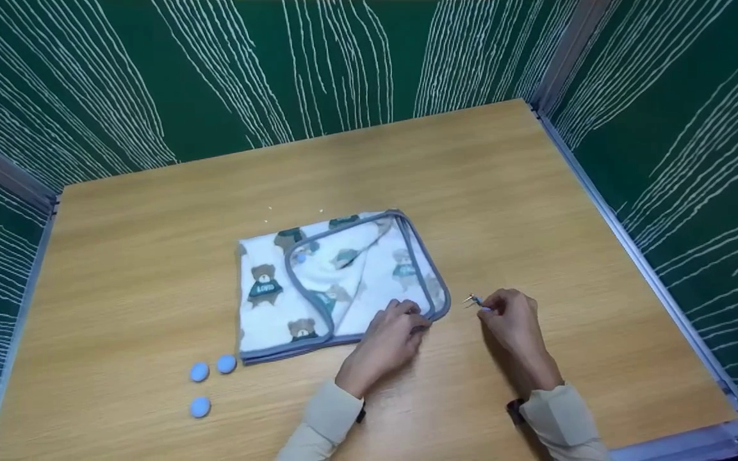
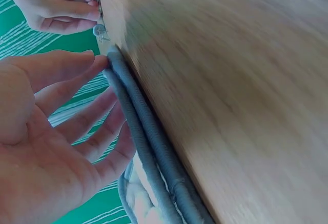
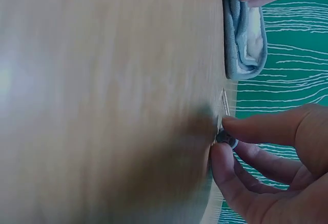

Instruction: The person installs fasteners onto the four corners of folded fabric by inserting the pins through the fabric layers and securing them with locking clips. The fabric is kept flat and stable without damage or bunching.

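Observation:
A folded white blanket [image 1: 375,269] with a bear print and blue-grey edging lies on the table. My left hand [image 1: 394,336] rests at its near right part; in the left wrist view the fingers [image 2: 92,144] are spread and touch the edging [image 2: 148,131]. To the right of the blanket, my right hand [image 1: 515,323] pinches a small metal pin-like piece [image 1: 475,299] between thumb and forefinger, just over the table. A dark round part [image 3: 225,138] of it shows between the fingertips in the right wrist view. Its exact shape is partly hidden.
Three round blue caps [image 1: 200,406] lie at the near left of the blanket. A similar blue dot [image 1: 301,258] shows on the blanket's folded flap. White specks [image 1: 270,208] are scattered behind it. The wooden table [image 1: 151,256] is bounded by metal frame bars [image 1: 638,256] and green walls.

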`<state>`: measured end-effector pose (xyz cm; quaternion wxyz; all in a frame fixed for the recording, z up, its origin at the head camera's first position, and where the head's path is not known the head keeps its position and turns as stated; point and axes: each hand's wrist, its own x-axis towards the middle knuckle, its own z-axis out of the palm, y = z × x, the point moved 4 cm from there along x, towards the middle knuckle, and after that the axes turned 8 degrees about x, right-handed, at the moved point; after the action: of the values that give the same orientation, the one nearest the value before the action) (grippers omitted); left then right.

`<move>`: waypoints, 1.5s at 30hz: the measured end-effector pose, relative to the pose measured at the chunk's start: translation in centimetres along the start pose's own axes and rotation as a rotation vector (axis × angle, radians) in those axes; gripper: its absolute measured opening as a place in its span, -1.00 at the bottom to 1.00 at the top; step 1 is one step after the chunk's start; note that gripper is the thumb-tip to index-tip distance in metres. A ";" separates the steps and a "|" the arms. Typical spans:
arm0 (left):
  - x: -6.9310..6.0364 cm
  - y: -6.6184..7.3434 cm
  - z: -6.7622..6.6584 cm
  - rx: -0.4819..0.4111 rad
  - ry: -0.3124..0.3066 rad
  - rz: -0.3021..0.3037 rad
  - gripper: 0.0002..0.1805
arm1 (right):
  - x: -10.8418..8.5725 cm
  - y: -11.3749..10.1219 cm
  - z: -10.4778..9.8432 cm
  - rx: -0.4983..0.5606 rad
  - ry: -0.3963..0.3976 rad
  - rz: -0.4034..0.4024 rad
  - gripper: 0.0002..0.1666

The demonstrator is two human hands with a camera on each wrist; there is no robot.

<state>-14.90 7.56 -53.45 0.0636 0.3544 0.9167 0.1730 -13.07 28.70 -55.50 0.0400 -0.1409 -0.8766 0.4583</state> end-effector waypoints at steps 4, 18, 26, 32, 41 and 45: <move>0.0 0.0 0.0 0.002 0.001 0.004 -0.75 | -0.1 0.1 -0.1 -0.019 -0.013 0.025 -0.96; -0.2 -0.5 0.4 -0.060 0.000 -0.020 -0.70 | -0.5 -0.4 -0.2 0.043 -0.106 0.119 -0.95; -0.2 -0.7 0.4 -0.073 -0.003 -0.028 -0.70 | -0.8 -0.5 0.1 0.080 -0.133 0.142 -0.94; -0.2 -0.8 0.5 -0.085 0.016 -0.027 -0.71 | -0.9 -0.4 0.3 0.103 -0.099 0.156 -0.92; -0.1 -1.0 0.5 -0.099 0.020 -0.037 -0.71 | -1.0 -0.3 0.6 0.102 -0.087 0.177 -0.91; -0.2 -1.0 0.5 -0.111 0.030 -0.041 -0.71 | -1.0 -0.2 0.8 0.109 -0.096 0.172 -0.91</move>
<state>-15.29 6.87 -54.30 0.0727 0.3290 0.9137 0.2273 -12.30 27.69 -55.74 -0.0338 -0.1912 -0.8359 0.5134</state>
